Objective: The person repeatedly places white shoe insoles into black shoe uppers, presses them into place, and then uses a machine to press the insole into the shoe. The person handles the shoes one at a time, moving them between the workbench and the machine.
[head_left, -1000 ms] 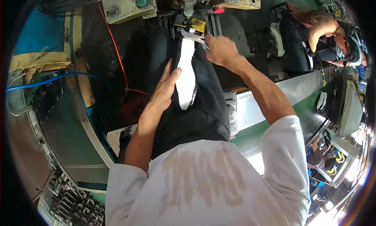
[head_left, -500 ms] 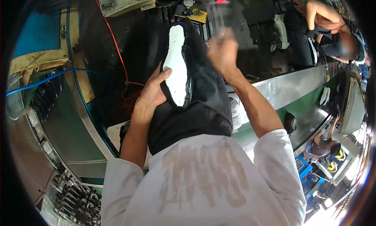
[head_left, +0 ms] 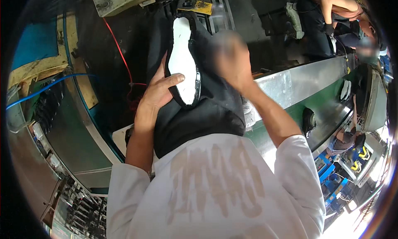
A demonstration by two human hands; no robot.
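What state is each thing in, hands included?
White-faced shoe: held, white face up.
Left hand: closed on it, thumb on top.
Right hand: apart from it; grip too blurred to tell.
Dark shoe: resting on green surface.
Blue hose: curved.

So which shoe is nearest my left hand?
The black-rimmed shoe with its white underside showing: your left hand grips it, thumb over the white. The dark shoe sits farther off to the right, on the green surface.
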